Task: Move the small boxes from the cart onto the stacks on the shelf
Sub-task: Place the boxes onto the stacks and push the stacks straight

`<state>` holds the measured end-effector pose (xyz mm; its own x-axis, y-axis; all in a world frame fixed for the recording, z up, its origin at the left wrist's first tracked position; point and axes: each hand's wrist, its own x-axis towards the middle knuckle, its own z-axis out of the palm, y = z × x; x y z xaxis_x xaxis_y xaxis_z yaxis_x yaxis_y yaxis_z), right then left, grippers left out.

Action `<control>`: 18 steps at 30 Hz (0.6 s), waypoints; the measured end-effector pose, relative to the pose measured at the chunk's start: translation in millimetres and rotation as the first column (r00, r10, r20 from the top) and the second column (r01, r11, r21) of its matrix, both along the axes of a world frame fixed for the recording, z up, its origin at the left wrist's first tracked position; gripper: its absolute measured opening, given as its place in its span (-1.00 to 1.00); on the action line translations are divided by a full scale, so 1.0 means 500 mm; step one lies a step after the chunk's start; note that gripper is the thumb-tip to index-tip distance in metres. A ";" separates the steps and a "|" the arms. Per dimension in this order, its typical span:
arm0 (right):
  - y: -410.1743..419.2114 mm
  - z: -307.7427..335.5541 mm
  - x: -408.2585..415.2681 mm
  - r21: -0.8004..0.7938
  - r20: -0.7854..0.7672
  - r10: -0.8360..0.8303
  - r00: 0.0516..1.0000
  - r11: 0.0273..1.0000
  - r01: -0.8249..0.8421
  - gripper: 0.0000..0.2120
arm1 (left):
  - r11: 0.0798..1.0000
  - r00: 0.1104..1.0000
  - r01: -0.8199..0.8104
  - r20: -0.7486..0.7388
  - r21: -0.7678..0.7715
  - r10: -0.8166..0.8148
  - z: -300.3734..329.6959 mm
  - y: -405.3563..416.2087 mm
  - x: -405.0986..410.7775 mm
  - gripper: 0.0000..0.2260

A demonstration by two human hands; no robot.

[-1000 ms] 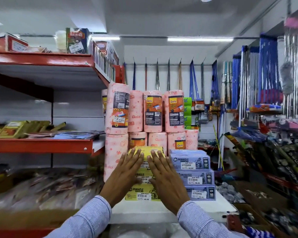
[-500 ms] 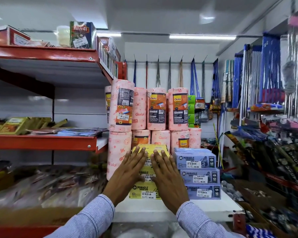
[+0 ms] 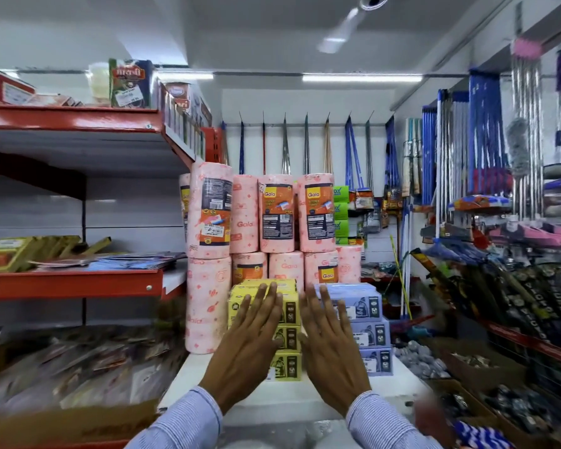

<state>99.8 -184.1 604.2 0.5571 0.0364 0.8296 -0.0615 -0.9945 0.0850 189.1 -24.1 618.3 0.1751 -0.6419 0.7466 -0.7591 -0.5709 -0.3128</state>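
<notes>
Two hands: left hand (image 3: 251, 346), right hand (image 3: 332, 350) flat, fingers spread, empty; three yellow boxes (image 3: 289, 338), three blue boxes (image 3: 371, 332) stacked

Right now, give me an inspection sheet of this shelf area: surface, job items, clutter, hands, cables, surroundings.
Surface: white shelf top, bare strip in front of the stacks.
Job's things: yellow box stack on the left, blue box stack touching it on the right; the cart is not in view.
Clutter: pink Gala rolls stacked two high behind the boxes.
Grippers: left hand open and flat in front of the yellow stack; right hand open, fingers spread, over the seam between stacks; neither holds a box.
Cables: nothing seen.
Surroundings: red shelves on the left with packets, hanging brooms on the right, ceiling fan overhead.
</notes>
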 end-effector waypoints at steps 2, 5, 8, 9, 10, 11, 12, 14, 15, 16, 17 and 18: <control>-0.041 0.006 -0.024 0.024 0.022 -0.027 0.999 0.999 0.026 -0.38 | 0.997 0.997 0.075 0.013 -0.022 -0.075 0.009 -0.047 -0.026 -0.42; -0.102 0.016 -0.045 0.043 0.011 -0.078 0.997 0.996 0.077 -0.39 | 0.991 0.993 0.118 -0.006 -0.054 -0.119 0.015 -0.112 -0.042 -0.38; -0.135 0.025 -0.048 -0.002 -0.023 -0.111 0.994 0.994 0.111 -0.39 | 0.990 0.992 0.120 -0.018 -0.068 -0.122 0.010 -0.157 -0.038 -0.37; -0.140 0.028 -0.045 -0.029 -0.037 -0.116 0.993 0.993 0.115 -0.39 | 0.990 0.993 0.120 -0.003 -0.073 -0.121 0.008 -0.165 -0.035 -0.40; -0.147 0.029 -0.042 -0.055 -0.046 -0.117 0.992 0.992 0.114 -0.39 | 0.989 0.992 0.124 0.013 -0.081 -0.123 0.006 -0.173 -0.035 -0.44; -0.151 0.031 -0.038 -0.077 -0.053 -0.118 0.992 0.991 0.113 -0.38 | 0.987 0.992 0.128 0.020 -0.094 -0.127 0.005 -0.177 -0.034 -0.47; -0.157 0.031 -0.034 -0.089 -0.059 -0.118 0.991 0.990 0.113 -0.37 | 0.986 0.991 0.132 0.021 -0.105 -0.130 0.006 -0.184 -0.033 -0.46; -0.166 0.031 -0.024 -0.097 -0.070 -0.119 0.990 0.989 0.112 -0.36 | 0.983 0.989 0.139 0.062 -0.121 -0.133 0.008 -0.190 -0.027 -0.33; -0.172 0.029 -0.019 -0.098 -0.075 -0.116 0.990 0.989 0.108 -0.37 | 0.985 0.990 0.126 0.075 -0.120 -0.118 0.009 -0.193 -0.026 -0.29; -0.176 0.027 -0.016 -0.096 -0.081 -0.110 0.991 0.990 0.102 -0.38 | 0.987 0.992 0.113 0.076 -0.115 -0.104 0.009 -0.195 -0.026 -0.28; -0.181 0.024 -0.011 -0.094 -0.083 -0.099 0.992 0.991 0.091 -0.40 | 0.989 0.993 0.099 0.072 -0.111 -0.092 0.008 -0.199 -0.027 -0.28; -0.185 0.022 -0.009 -0.092 -0.084 -0.091 0.992 0.992 0.083 -0.42 | 0.990 0.994 0.091 0.070 -0.109 -0.084 0.007 -0.201 -0.027 -0.30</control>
<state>95.5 -276.6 615.2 0.6317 0.0556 0.7732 -0.1361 -0.9740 0.1812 175.7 -124.6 621.8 0.0708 -0.5645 0.8224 -0.7880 -0.5372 -0.3009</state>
